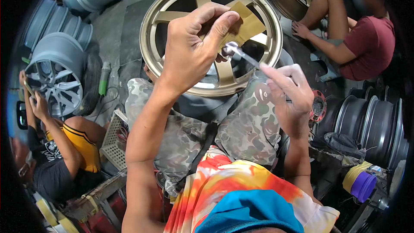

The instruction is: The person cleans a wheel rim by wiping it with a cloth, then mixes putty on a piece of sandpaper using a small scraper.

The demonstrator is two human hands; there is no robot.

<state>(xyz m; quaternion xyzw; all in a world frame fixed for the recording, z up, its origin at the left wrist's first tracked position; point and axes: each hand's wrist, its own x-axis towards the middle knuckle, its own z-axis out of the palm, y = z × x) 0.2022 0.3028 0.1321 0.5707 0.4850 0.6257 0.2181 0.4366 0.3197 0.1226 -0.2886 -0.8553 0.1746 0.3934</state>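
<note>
Left hand (192,45) pinching tan sheet (251,23) above wheel (147,39); right hand (291,89) gripping thin tool (249,57), whitish tip by sheet's near edge. Contact unclear.

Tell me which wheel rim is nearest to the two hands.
The gold rim before the camouflage knees; another gold rim sits by the person in maroon, silver ones left, dark ones right.

Illegible white lettering (52,149) on black shirt (54,177)
</note>
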